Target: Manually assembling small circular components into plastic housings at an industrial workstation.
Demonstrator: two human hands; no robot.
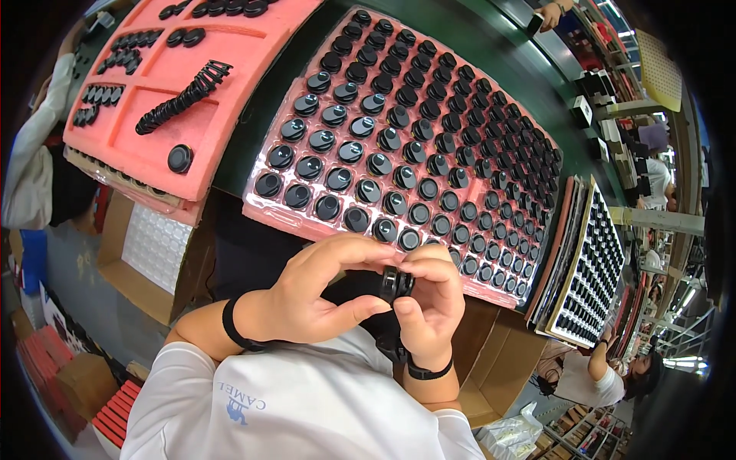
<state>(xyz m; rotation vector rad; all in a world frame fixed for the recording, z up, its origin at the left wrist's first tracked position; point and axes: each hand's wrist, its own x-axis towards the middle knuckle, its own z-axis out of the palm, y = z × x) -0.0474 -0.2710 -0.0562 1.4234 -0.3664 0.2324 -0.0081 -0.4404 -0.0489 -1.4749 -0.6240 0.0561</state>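
In front of my chest, just off the near edge of the big tray, I hold a small black round part (pixel 392 284) on its edge between both hands. My left hand (pixel 316 290) is closed on its left side, with thumb and fingers curved toward it. On the other side my right hand (pixel 431 303) pinches it between thumb and fingers. Part of it is hidden by the fingers. Beyond my hands lies a clear plastic tray (pixel 264 207) on pink foam, filled with rows of similar black round parts (pixel 338 179).
To the left, a pink foam tray (pixel 165 107) bears a curved stack of black rings (pixel 184 96) and a lone round part (pixel 180 159). A cardboard box (pixel 115 230) stands below it. Stacked trays (pixel 586 268) sit at right. Other people (pixel 590 376) are nearby.
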